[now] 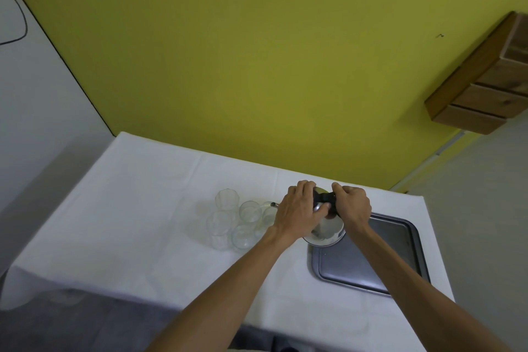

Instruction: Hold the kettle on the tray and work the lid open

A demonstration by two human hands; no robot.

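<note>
Both hands grip the steel kettle (324,230): left hand (300,210) on its lid side, right hand (353,204) on the black handle (325,197); glasses (237,220) cluster at nine o'clock.

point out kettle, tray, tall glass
kettle (325,233), head view, shiny lower body
tray (371,260), head view, bare flat bottom
tall glass (226,198), head view, upper wall of the far one

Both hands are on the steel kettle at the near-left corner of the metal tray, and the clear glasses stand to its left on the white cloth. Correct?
Not quite. The head view shows the left hand and right hand holding the steel kettle at the far-left corner of the metal tray, not the near-left. The clear glasses do stand left of it on the white cloth.
</note>
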